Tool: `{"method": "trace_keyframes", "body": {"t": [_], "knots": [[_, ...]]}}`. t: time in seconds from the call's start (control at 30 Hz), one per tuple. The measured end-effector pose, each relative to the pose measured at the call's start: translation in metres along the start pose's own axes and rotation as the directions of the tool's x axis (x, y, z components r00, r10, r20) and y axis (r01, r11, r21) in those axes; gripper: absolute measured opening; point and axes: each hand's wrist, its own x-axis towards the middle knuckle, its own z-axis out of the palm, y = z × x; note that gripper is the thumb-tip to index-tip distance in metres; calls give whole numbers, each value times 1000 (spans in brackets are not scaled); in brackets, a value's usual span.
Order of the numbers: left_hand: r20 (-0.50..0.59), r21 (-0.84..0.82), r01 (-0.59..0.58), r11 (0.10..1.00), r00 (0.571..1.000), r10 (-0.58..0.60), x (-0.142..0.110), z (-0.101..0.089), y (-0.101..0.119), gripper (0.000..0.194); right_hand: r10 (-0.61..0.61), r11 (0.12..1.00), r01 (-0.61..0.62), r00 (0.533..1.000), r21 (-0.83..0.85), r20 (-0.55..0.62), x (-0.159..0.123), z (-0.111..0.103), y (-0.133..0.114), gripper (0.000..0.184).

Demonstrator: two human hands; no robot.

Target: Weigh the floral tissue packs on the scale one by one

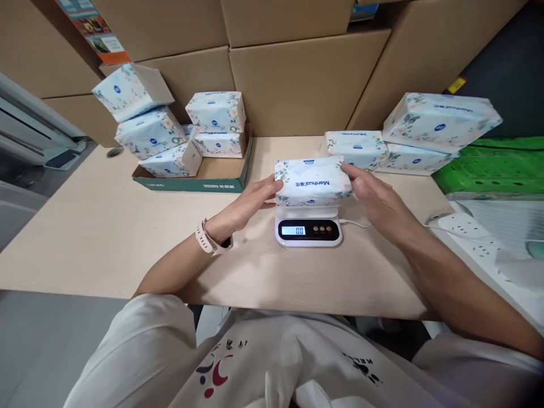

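Between my two hands is a white, flower-printed pack of tissues [312, 180], held over a small white digital scale [309, 231]. The scale's lit display reads 0.0. My left hand [250, 205] grips the pack's left end, thumb on the upper face and fingers at the side. At the opposite end, my right hand [374, 195] has its fingers against the right edge. Whether the pack's underside touches the weighing plate is hidden. A light-coloured watch strap is on my left wrist.
At the back left, several tissue packs [148, 133] are stacked in a shallow green box [191, 184]. More packs [440, 127] stand at the back right, beside a green plastic-wrapped bundle [501, 167]. A white power strip [465, 232] lies right. Cardboard boxes [297, 85] line the rear.
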Motion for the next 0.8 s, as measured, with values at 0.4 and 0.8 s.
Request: {"method": "trace_keyframes", "body": {"t": [0.4, 0.8], "knots": [[-354, -110, 30, 993, 933, -67, -20, -3, -49, 82, 117, 973, -89, 986, 215, -123, -33, 24, 29, 71], [-235, -291, -24, 956, 971, -47, -22, 12, -61, 78, -21, 997, 5, 979, -78, -204, -40, 28, 16, 70]]}}
